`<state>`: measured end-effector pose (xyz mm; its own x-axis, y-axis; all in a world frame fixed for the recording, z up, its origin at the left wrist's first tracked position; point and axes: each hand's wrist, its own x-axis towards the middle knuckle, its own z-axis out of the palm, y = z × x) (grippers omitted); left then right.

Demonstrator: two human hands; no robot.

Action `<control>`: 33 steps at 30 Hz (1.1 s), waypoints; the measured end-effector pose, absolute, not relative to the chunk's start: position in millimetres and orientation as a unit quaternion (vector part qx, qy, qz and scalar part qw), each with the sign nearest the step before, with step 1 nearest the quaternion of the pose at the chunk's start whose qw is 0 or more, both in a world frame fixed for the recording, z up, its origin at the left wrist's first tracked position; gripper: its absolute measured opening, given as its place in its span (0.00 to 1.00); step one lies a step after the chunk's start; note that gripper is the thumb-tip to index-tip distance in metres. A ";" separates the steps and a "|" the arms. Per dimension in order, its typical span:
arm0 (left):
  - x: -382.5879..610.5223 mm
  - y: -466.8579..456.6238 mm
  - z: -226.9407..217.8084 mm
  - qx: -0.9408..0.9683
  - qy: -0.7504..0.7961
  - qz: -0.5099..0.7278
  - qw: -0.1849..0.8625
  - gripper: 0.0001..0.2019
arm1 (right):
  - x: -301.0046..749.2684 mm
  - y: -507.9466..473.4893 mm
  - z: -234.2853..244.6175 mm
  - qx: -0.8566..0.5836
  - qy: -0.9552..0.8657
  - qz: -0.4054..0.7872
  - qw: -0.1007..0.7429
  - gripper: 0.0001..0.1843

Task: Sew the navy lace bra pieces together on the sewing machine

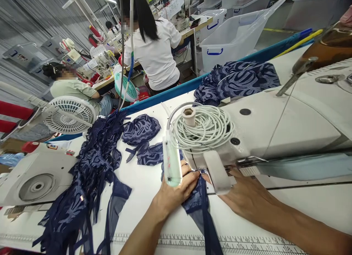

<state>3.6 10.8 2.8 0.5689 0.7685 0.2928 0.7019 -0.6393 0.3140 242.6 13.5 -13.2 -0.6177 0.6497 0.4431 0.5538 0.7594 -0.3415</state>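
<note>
Below the head of a white sewing machine (275,134), a navy lace piece (194,201) with a long dark strap lies at the needle area. My left hand (176,187) is on the lace left of the needle, its fingers curled and the fingertips pinching the fabric close to the presser foot. From the right, my right hand (243,194) reaches under the machine head, its thumb tip by the fabric edge. The machine head hides most of its fingers. A light strip (172,161) hangs in front of my left hand and covers part of the lace.
A coil of pale cord (203,128) rests on the machine. Navy lace pieces are heaped at left (90,163), with a lace cup (141,129) beside them and another lace pile (236,80) behind. A small white fan (70,115) stands at left. Two people sit beyond the table's blue edge.
</note>
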 end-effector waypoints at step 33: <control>21.6 -36.8 30.0 0.837 0.498 0.227 0.017 0.18 | 238.8 24.8 -1.8 -0.336 -0.870 -0.075 0.353 0.20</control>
